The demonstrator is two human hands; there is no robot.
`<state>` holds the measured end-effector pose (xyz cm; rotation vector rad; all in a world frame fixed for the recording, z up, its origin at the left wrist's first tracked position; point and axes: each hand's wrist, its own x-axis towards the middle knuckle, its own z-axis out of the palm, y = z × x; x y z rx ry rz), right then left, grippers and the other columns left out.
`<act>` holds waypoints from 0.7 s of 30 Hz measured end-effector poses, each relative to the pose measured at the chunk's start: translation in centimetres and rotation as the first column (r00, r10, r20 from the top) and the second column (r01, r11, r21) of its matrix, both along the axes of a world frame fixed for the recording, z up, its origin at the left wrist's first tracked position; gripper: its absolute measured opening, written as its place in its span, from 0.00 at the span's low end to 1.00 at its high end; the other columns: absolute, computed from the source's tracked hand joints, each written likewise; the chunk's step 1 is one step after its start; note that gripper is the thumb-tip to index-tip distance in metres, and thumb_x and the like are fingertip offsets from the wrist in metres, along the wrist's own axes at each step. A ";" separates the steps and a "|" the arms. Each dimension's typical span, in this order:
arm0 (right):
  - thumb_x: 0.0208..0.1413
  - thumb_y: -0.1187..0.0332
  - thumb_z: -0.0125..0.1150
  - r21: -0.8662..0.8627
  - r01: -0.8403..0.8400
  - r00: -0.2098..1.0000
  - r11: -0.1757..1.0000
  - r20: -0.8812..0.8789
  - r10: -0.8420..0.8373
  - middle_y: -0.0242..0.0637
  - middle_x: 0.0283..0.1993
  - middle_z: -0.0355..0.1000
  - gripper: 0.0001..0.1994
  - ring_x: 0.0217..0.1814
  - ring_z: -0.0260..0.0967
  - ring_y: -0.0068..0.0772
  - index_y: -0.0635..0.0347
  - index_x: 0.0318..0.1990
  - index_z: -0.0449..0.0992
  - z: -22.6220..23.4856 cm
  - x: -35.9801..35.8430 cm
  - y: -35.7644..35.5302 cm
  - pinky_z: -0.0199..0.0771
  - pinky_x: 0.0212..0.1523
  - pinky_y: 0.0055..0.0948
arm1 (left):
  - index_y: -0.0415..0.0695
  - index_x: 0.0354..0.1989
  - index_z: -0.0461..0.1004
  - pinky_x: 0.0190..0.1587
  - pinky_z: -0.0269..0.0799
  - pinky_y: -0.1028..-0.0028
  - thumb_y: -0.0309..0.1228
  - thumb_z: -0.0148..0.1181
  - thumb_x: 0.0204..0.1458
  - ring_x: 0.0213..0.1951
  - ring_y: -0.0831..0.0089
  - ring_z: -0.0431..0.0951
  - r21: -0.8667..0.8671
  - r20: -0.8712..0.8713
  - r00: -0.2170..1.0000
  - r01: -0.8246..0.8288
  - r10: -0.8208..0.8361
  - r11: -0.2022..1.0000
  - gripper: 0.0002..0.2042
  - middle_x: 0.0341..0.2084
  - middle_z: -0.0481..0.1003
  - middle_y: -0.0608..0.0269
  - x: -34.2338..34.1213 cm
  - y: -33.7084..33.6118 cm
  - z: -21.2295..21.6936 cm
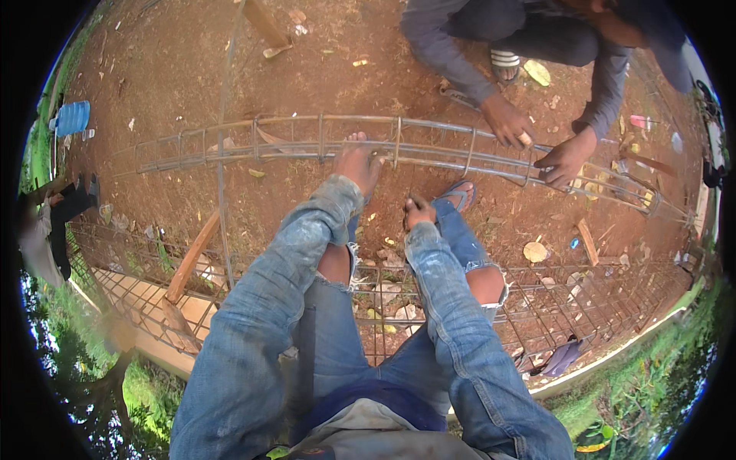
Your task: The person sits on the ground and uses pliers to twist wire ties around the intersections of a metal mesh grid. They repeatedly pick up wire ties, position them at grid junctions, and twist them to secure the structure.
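Note:
A long, narrow rebar cage point(307, 156) with stirrups at intervals stretches across the ground in front of me. My left hand point(357, 166) is at its near bars, fingers curled in against the steel; the fingertips are partly hidden. Closer to me, my right hand point(419, 213) is closed in front of my right shin, apart from the cage. A small dark bit shows at its fingers, too little to name. Across the cage, another person's two hands point(566, 159) are at the bars on the right.
Behind my knees lies a rusty steel mesh point(567, 295). Wooden pieces point(193, 257) lie at the left, and a short wooden stake point(588, 242) at the right. A blue water jug point(73, 118) is at far left, near another person's legs point(67, 218). Dry leaves point(536, 251) litter the soil.

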<state>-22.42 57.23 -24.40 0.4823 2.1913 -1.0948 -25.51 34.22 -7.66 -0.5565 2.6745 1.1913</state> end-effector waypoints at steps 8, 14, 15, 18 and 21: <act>0.54 0.70 0.55 0.009 -0.308 0.900 0.951 -0.320 0.295 0.43 0.38 0.75 0.12 0.38 0.72 0.34 0.63 0.45 0.73 5.1 -6.8 -7.1 0.70 0.40 0.30 | 0.35 0.40 0.74 0.51 0.62 0.61 0.50 0.44 0.54 0.46 0.49 0.71 0.078 0.406 0.888 0.202 -0.216 0.976 0.26 0.40 0.71 0.40 -4.4 -4.1 -2.7; 0.54 0.69 0.55 -0.154 -0.361 0.820 0.920 -0.523 0.235 0.42 0.47 0.73 0.13 0.50 0.70 0.37 0.60 0.47 0.73 8.3 -7.3 -8.2 0.66 0.49 0.30 | 0.31 0.36 0.74 0.43 0.67 0.65 0.53 0.45 0.53 0.37 0.57 0.74 0.298 0.437 0.847 0.181 -0.302 0.937 0.30 0.35 0.72 0.42 -5.2 -4.5 -6.1; 0.54 0.70 0.55 -0.129 -0.365 0.820 0.922 -0.514 0.253 0.42 0.47 0.73 0.12 0.49 0.70 0.36 0.59 0.46 0.73 8.4 -7.2 -8.3 0.66 0.49 0.30 | 0.32 0.36 0.75 0.41 0.68 0.66 0.53 0.47 0.52 0.35 0.59 0.74 0.315 0.425 0.862 0.146 -0.277 0.938 0.29 0.34 0.72 0.43 -4.8 -4.4 -6.4; 0.54 0.70 0.55 -0.211 -0.347 0.801 0.914 -0.574 0.172 0.44 0.43 0.74 0.11 0.46 0.72 0.34 0.58 0.45 0.74 8.0 -6.9 -8.1 0.68 0.45 0.30 | 0.42 0.40 0.76 0.53 0.58 0.63 0.62 0.45 0.46 0.48 0.54 0.66 0.365 0.428 0.875 0.063 -0.227 0.929 0.32 0.42 0.71 0.46 -4.7 -4.2 -5.9; 0.53 0.70 0.56 -0.198 -0.312 0.867 0.929 -0.460 0.192 0.45 0.40 0.74 0.09 0.42 0.72 0.32 0.58 0.42 0.75 8.7 -7.4 -8.1 0.69 0.41 0.30 | 0.45 0.40 0.78 0.59 0.55 0.61 0.67 0.46 0.42 0.54 0.50 0.65 0.382 0.528 0.776 0.146 -0.345 0.913 0.36 0.42 0.73 0.45 -5.9 -3.5 -2.3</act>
